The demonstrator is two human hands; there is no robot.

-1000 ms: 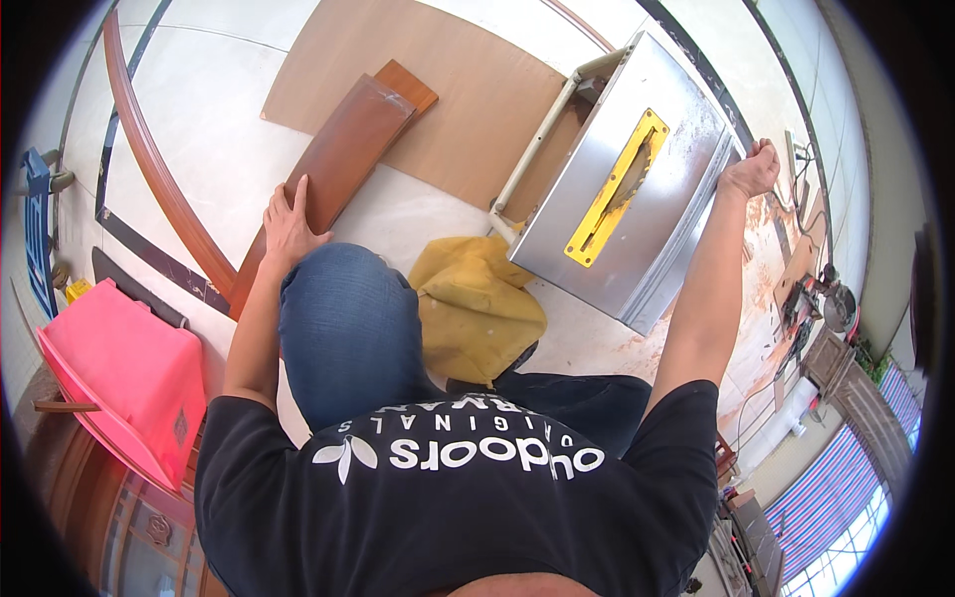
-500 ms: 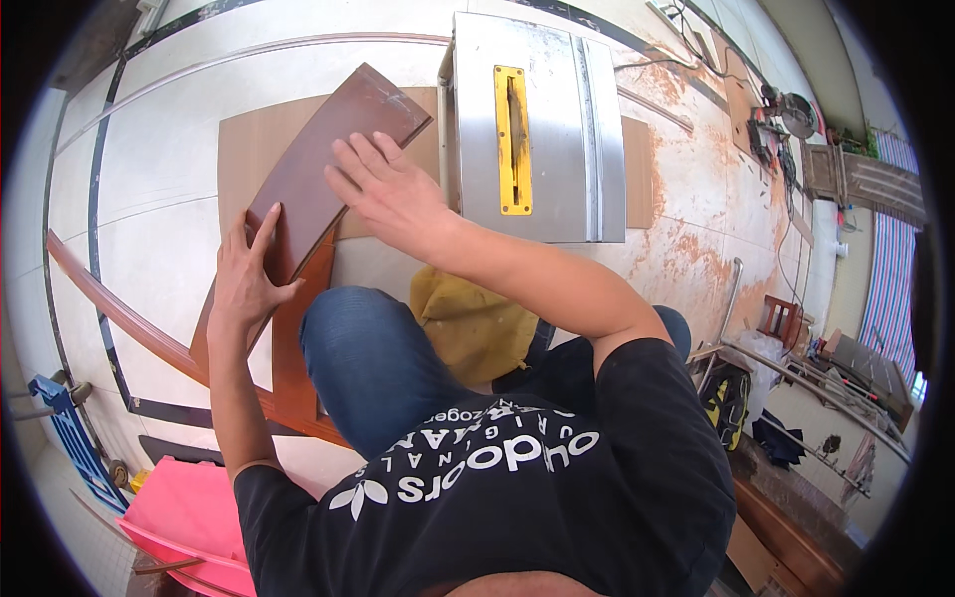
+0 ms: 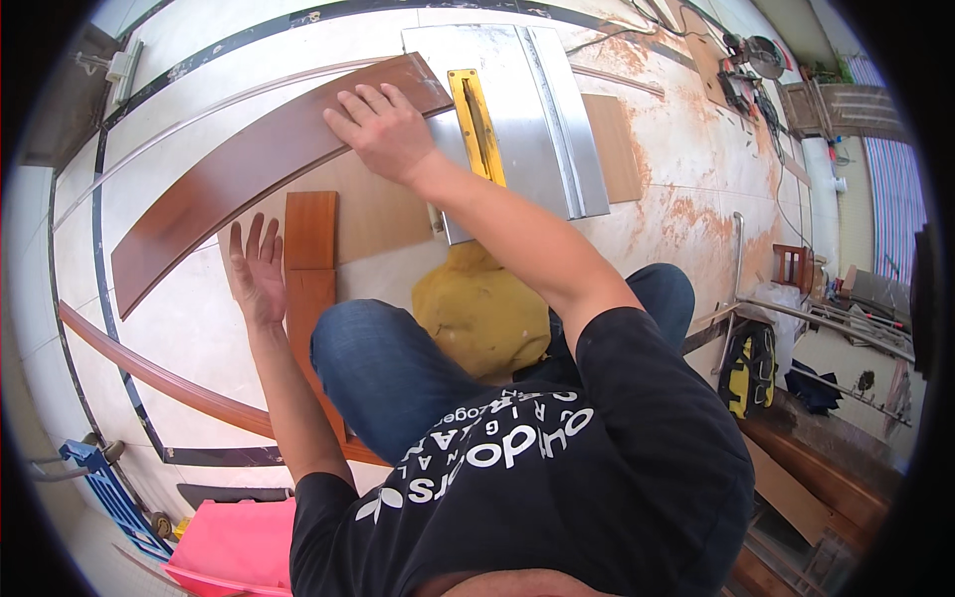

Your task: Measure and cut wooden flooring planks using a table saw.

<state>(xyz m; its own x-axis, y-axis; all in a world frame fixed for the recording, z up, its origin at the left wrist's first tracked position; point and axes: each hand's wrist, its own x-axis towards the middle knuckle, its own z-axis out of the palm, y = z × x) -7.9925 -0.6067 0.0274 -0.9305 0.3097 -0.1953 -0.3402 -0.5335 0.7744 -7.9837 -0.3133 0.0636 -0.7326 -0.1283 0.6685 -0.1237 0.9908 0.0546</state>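
Observation:
A long brown wooden board [image 3: 229, 164] slants across the upper left, its right end over the left part of a table saw's metal top [image 3: 522, 119]. That end reaches the yellow slotted insert plate [image 3: 477, 124]. My right hand [image 3: 388, 134] grips the board near this end, fingers over its upper face and the thumb hidden. My left hand [image 3: 261, 274] is open beside the board's near edge, fingers spread and pointing away from me. Whether its fingertips touch the edge I cannot tell. Orange-brown wood pieces [image 3: 311, 269] lie just right of this hand.
A curved wooden strip [image 3: 169, 373] lies at left, a pink plastic item [image 3: 239, 542] at lower left. Yellow cloth [image 3: 477, 308] is beside my knee. Reddish dust [image 3: 662, 149] covers the floor right of the saw. A power tool [image 3: 751, 65] stands far right.
The board has swung flatter, its right end now over the saw top. My left hand has come off its face to the near edge. My right hand stays at the right end.

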